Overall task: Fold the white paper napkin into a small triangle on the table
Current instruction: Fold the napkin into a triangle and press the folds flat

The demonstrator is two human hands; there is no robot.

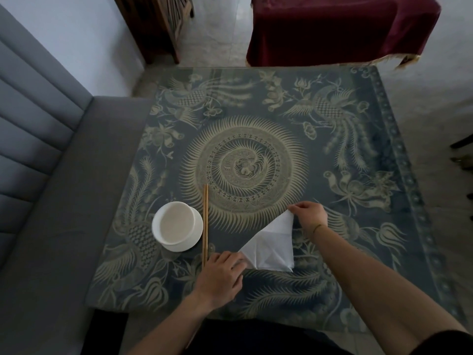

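- On the patterned blue-and-cream table (256, 103), near its front edge, lies the white paper napkin (271, 242), already a creased triangle; a diagonal fold looks done
- the right hand (308, 216) pinches its far tip; the left hand (222, 275) presses flat fingers on the near-left corner
- next, likely, bring tip to corner to halve it; edges must align
- the white round bowl (176, 226) and wooden chopsticks (205, 224) sit to the left

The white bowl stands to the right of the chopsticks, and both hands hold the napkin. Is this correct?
Not quite. In the head view the white bowl stands to the left of the chopsticks, not the right. The rest holds: the left hand and right hand both hold the napkin.
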